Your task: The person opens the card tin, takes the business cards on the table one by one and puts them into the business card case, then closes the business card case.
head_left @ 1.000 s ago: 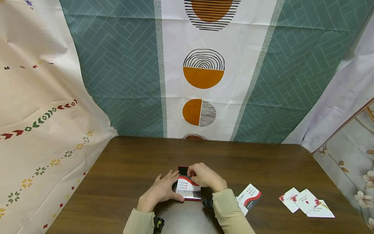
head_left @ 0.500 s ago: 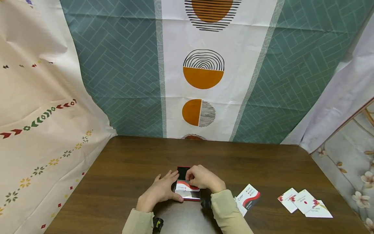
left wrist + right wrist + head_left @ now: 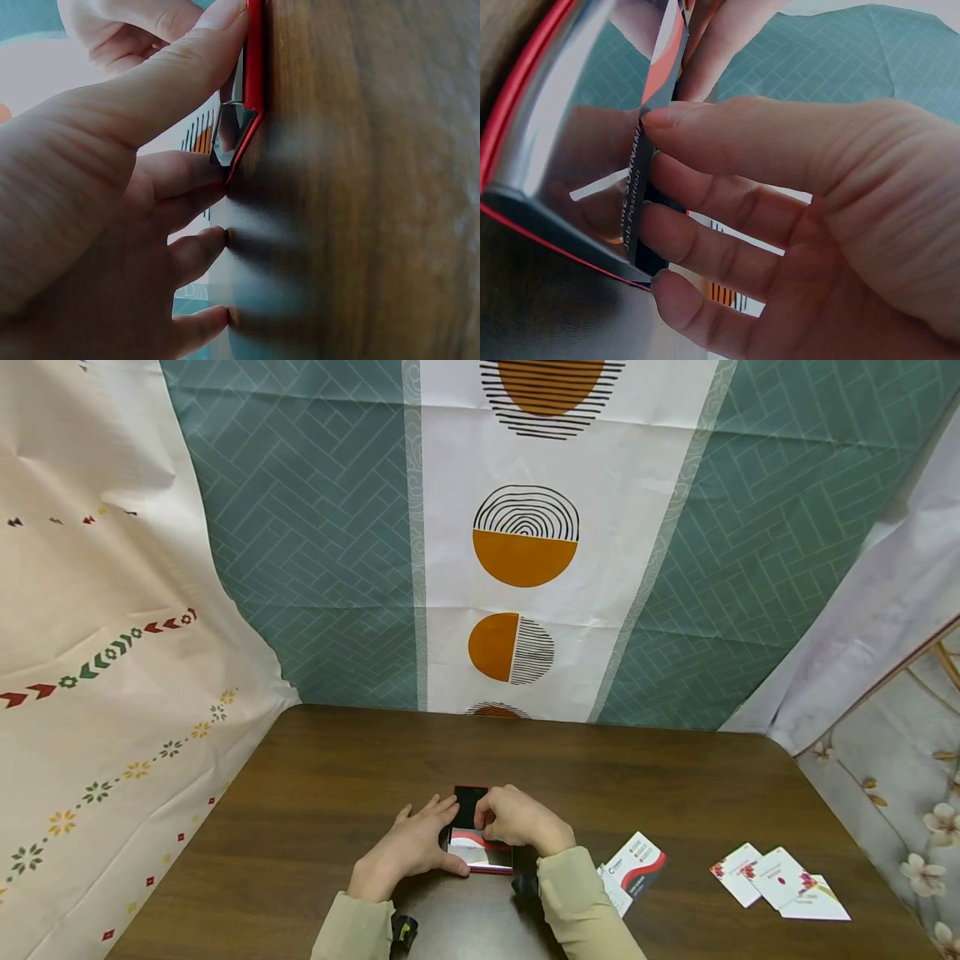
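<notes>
A red-edged business card case [image 3: 468, 803] lies on the table with its black lid folded back, its inside shiny metal. My left hand [image 3: 411, 845] is at its left side, fingers straight and spread; in the left wrist view the thumb [image 3: 176, 71] presses the case's red edge and other fingertips touch the table. My right hand [image 3: 527, 821] pinches a white, red and dark grey business card [image 3: 634, 180] between thumb and fingers. That card stands tilted at the metal compartment, its lower part inside. Whether it is one card or a stack, I cannot tell.
More red-and-grey business cards [image 3: 633, 867] lie right of my right forearm. Farther right, several flower-cornered cards [image 3: 780, 877] overlap on the brown wooden table [image 3: 360, 760]. Patterned cloth [image 3: 517, 643] hangs behind the table.
My right hand has moved slightly down and toward me, and the card has slid lower into the case, so less of its face shows. My left hand has stayed in place.
</notes>
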{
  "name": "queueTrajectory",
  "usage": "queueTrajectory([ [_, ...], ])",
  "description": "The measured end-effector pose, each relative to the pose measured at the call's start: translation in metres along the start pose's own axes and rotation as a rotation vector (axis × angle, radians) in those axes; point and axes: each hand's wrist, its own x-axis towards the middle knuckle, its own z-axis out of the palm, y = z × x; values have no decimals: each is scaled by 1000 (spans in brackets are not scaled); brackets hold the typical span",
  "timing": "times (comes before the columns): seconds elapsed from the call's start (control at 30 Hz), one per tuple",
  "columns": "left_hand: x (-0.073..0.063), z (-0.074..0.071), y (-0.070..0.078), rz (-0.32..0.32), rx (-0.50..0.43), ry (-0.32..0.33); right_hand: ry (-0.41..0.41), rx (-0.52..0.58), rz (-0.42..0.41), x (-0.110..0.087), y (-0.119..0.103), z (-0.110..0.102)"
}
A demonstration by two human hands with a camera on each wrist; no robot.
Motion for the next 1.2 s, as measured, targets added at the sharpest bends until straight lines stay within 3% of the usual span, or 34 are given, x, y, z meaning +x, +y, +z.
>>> queueTrajectory([
  [0.37, -1, -1, -1, -10, -5, -3, -4, 30, 35, 0, -1, 0],
  [0.67, 1, 1, 0, -15, 2, -10, 70, 2, -49, -9, 5, -17],
  [0.93, 1, 0, -1, -25, 6, 0, 57, -196, -134, -26, 6, -39],
  [1.2, 1, 2, 0, -19, -1, -4, 68, -439, -212, -68, 40, -49],
])
